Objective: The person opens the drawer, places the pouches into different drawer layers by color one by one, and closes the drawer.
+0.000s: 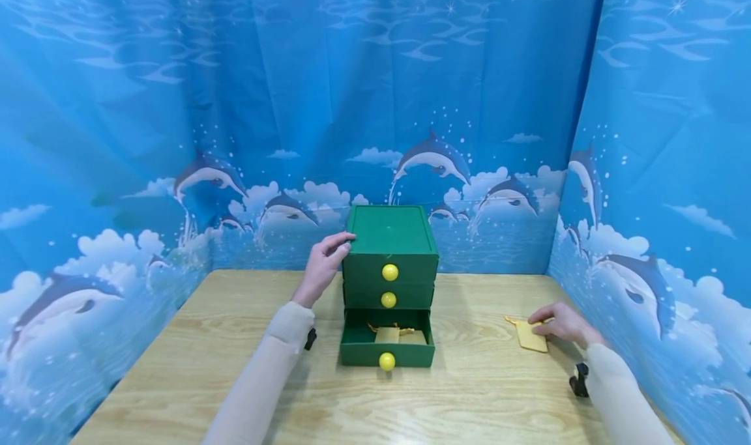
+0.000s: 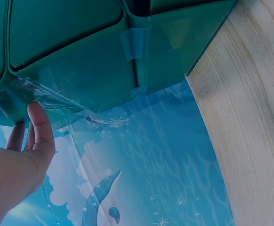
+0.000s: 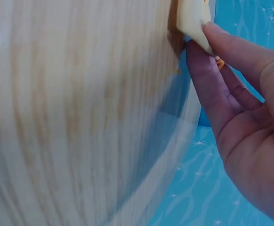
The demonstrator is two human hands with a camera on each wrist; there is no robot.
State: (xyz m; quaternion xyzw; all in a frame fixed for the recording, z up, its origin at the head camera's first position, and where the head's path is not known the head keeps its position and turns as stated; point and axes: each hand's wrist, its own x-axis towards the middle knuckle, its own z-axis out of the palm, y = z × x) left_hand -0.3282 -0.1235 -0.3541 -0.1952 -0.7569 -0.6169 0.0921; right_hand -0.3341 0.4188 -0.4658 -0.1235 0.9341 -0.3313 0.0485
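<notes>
A small green drawer cabinet [image 1: 392, 230] with round yellow knobs stands on the table, its bottom drawer [image 1: 360, 355] pulled out. Inside that drawer lie beige drawstring pouches [image 1: 387, 335] with orange cords. My left hand [image 1: 321, 267] rests against the cabinet's upper left edge; in the left wrist view, the fingertips of that hand [image 2: 28, 150] are at the taped side. Over on the right, my right hand [image 1: 566, 324] pinches another beige drawstring pouch [image 1: 531, 338] between thumb and fingers. The right wrist view shows this pouch [image 3: 193, 21] tilted, close to the tabletop.
The light wooden table [image 1: 481, 393] runs up to blue curtains [image 1: 305, 73] printed with dolphins, at the back and on both sides. Two upper drawers with yellow knobs [image 1: 390, 273] are closed. Clear tape [image 2: 137, 44] crosses the cabinet's side.
</notes>
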